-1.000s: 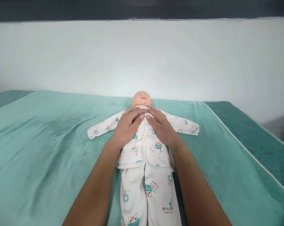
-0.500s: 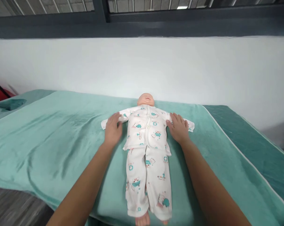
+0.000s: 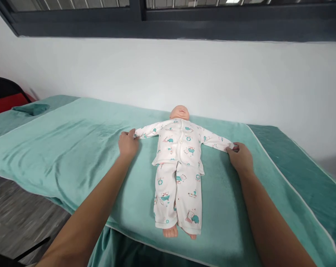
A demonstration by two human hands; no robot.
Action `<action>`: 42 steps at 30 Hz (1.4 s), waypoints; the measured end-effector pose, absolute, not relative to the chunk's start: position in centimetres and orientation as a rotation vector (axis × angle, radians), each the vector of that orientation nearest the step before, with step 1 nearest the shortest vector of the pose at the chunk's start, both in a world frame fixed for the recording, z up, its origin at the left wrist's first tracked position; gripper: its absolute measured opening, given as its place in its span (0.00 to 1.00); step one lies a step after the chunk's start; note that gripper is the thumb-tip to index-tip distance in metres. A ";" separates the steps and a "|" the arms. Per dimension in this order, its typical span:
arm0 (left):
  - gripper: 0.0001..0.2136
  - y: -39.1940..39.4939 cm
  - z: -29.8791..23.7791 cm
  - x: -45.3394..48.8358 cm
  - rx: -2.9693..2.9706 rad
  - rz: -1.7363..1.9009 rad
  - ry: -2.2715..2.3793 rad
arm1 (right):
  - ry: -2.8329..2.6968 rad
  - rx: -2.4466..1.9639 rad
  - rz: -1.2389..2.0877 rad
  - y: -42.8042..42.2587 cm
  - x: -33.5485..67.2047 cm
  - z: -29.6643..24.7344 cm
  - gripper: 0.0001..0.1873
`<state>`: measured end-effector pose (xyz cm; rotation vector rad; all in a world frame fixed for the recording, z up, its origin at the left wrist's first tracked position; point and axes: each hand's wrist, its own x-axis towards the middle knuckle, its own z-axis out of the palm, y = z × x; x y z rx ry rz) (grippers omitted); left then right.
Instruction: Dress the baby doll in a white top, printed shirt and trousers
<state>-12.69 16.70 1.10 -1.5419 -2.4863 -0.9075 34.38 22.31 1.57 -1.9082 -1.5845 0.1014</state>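
A baby doll [image 3: 180,112] lies on its back, head toward the wall and feet toward me. It wears a white printed top [image 3: 180,142] with buttons down the front and matching white trousers [image 3: 179,196]; its bare feet stick out below. Both sleeves are stretched out sideways. My left hand [image 3: 128,144] is closed on the cuff of the sleeve at the left. At the right, my right hand [image 3: 241,157] pinches the cuff of the other sleeve [image 3: 216,142]. The doll's hands are hidden.
A light green blanket [image 3: 81,148] covers the bed under the doll, with a darker green cover [image 3: 290,155] at the right. Behind stand a white wall [image 3: 115,70] and a dark window frame [image 3: 168,27]. A red and black object [image 3: 8,98] is at the far left.
My hands have moved outward from over the doll's arms to the sleeve ends and closed on the cuffs. The sleeves are pulled straighter. The view has shifted a little.
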 end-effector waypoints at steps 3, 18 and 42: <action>0.23 17.5 0.9 -14.2 -1.556 -0.929 -2.417 | -1.446 -1.892 0.184 22.5 34.3 1.9 0.23; 0.21 17.6 0.5 -16.1 -1.399 -1.227 -2.579 | -1.328 -1.723 -0.003 23.1 33.9 2.2 0.23; 0.12 17.2 0.0 -16.7 -1.229 -2.341 -2.220 | -2.016 -1.850 0.074 21.5 30.5 2.6 0.35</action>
